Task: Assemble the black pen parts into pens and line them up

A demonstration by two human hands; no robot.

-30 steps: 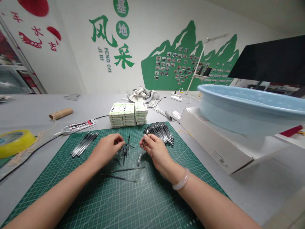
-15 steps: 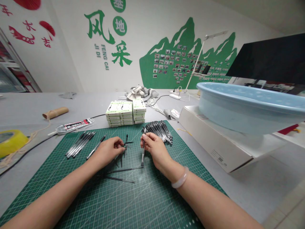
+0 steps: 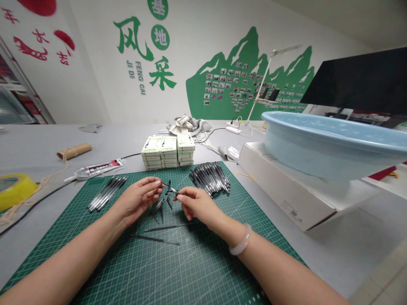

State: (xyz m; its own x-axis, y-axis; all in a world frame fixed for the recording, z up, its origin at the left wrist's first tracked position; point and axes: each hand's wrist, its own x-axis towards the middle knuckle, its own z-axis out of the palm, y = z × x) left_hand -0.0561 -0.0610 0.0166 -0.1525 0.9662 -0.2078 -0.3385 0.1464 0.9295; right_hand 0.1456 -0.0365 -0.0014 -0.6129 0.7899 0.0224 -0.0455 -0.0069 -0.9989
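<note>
My left hand [image 3: 140, 199] is closed in a pinch on a small dark pen part [image 3: 164, 184], perhaps a cap. Facing it, my right hand [image 3: 199, 203] grips a pen [image 3: 174, 191], its light end pointing at the left hand; the rest hides in the fingers. Loose black pen caps [image 3: 169, 202] lie between the hands. Beneath the left fingers, a clear pen barrel [image 3: 159, 205] is partly visible. Thin dark refills [image 3: 155, 240] rest on the green cutting mat [image 3: 203, 271] nearer me.
Black pens [image 3: 211, 178] are heaped behind my right hand. Clear pen barrels [image 3: 107, 192] lie at left. Small boxes [image 3: 160, 150] are stacked behind the mat. A blue basin [image 3: 327, 148] sits on a white carton [image 3: 282, 186] at right. Yellow tape [image 3: 19, 190] is at far left.
My right hand has moved left and tipped its pen from upright towards the left hand. My left hand has lifted from the caps with a small dark part. The single pen beside it no longer shows there.
</note>
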